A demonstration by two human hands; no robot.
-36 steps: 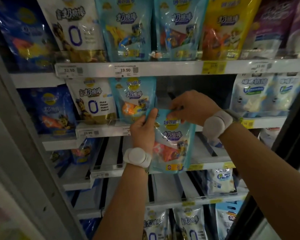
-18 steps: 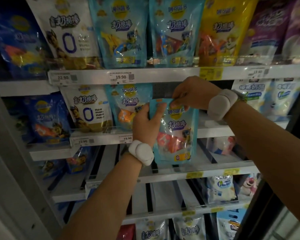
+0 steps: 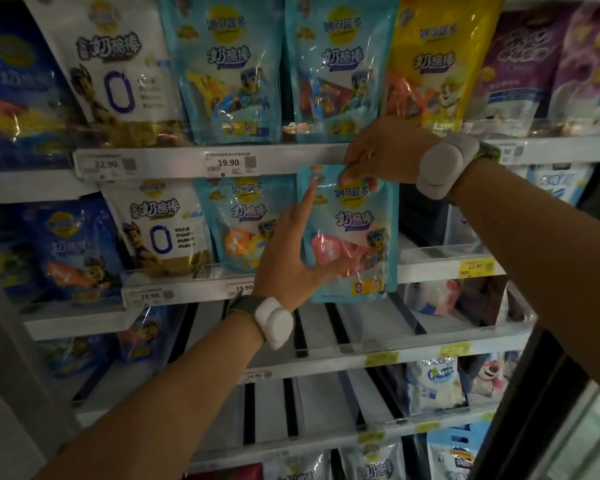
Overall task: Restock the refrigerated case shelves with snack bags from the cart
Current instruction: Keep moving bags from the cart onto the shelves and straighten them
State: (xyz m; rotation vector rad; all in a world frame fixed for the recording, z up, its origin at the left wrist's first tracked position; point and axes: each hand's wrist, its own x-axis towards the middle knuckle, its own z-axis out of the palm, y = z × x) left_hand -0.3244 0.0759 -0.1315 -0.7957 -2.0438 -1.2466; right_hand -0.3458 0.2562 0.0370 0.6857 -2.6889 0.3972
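Bag: our light-blue glossy plastic snack pouch [image 3: 352, 237] hangs at the second shelf's [image 3: 447, 261] front, at 3 o'clock of a matching blue pouch [image 3: 246, 223].
Right grip: our right hand [image 3: 378, 150] pinches the pouch's top edge.
Left grip: our left hand [image 3: 291, 258] lies open, fingers straight, supporting the pouch.
Risk: we judge the bottom may catch the shelf lip, so the slick film slips from our pinch.
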